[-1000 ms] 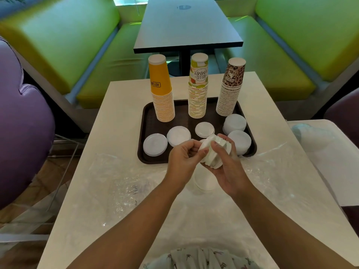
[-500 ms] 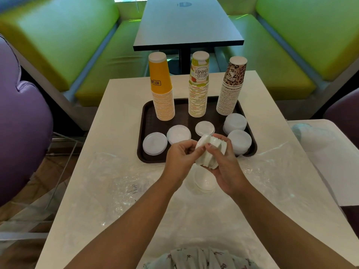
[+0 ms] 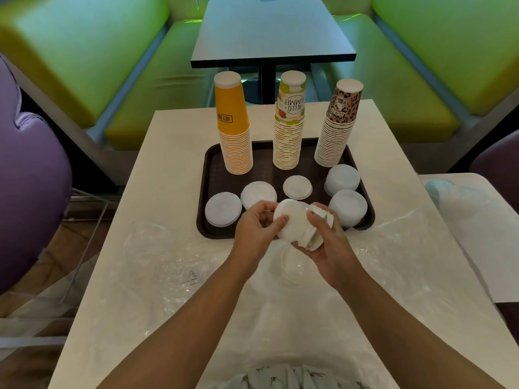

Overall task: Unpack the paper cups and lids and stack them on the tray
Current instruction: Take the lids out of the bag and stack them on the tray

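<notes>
Lids [image 3: 300, 226] — a white stack turned on its side — sit between both hands just above the tray's [image 3: 205, 175] near edge. Right hand [image 3: 325, 240] curls round the stack from beneath; left hand [image 3: 257, 226] pinches its end lid with thumb and fingertips. Along the tray's far edge stand three cup stacks: yellow [image 3: 234, 130], fruit-print [image 3: 289, 127] and leopard-print [image 3: 337, 127].
</notes>
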### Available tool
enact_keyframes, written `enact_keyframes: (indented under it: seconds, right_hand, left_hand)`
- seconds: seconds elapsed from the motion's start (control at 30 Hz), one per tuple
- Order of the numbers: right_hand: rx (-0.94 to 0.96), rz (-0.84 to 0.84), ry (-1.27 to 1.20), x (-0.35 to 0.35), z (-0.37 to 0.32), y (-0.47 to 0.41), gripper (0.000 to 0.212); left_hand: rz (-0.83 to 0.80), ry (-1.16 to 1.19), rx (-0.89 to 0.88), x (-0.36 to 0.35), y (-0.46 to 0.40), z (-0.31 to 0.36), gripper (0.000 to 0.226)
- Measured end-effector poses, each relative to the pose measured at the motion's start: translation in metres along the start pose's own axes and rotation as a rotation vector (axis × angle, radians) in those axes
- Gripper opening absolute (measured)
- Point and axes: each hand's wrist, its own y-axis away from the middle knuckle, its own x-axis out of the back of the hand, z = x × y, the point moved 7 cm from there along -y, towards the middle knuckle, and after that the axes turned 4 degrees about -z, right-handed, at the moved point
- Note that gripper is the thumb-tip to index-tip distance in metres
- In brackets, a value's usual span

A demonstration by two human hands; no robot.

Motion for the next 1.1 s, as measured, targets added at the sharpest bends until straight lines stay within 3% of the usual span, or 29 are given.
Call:
enact_keyframes:
  seconds: [0.13, 0.2, 0.37, 0.6, 0.77, 0.8, 0.9, 0.93, 1.1]
  right_hand:
    - [0.018, 0.092, -0.132, 0.018, -0.016, -0.009, 0.033]
    - [0.041, 0.134, -0.163, 0.027, -0.024, -0.014, 0.035]
    - [0.09, 0.147, -0.177, 0.039, -0.038, -0.026, 0.049]
    - [0.116, 0.114, -0.111, 0.048, -0.043, -0.04, 0.069]
    - [0.074, 0.129, -0.092, 0.054, -0.041, -0.046, 0.114]
    - [0.07, 0.134, -0.105, 0.055, -0.04, -0.047, 0.112]
    - [0.084, 0.157, -0.128, 0.058, -0.039, -0.048, 0.076]
    - [0.081, 0.158, -0.128, 0.058, -0.038, -0.048, 0.075]
    - [0.061, 0.137, -0.128, 0.054, -0.039, -0.048, 0.123]
  left_hand:
    - [0.089, -0.131, -0.012, 0.021, -0.03, 0.006, 0.023]
    - [0.113, -0.178, -0.033, 0.025, -0.048, 0.008, 0.02]
    - [0.122, -0.328, 0.023, 0.012, -0.093, -0.001, 0.022]
    - [-0.065, -0.476, 0.171, -0.037, -0.12, -0.037, 0.028]
    - [-0.088, -0.606, 0.146, -0.047, -0.119, -0.047, 0.031]
    - [-0.088, -0.634, 0.127, -0.049, -0.12, -0.046, 0.031]
    - [-0.093, -0.694, 0.067, -0.054, -0.12, -0.045, 0.031]
    - [-0.099, -0.715, 0.048, -0.056, -0.119, -0.045, 0.031]
    - [-0.124, -0.796, -0.024, -0.063, -0.112, -0.048, 0.04]
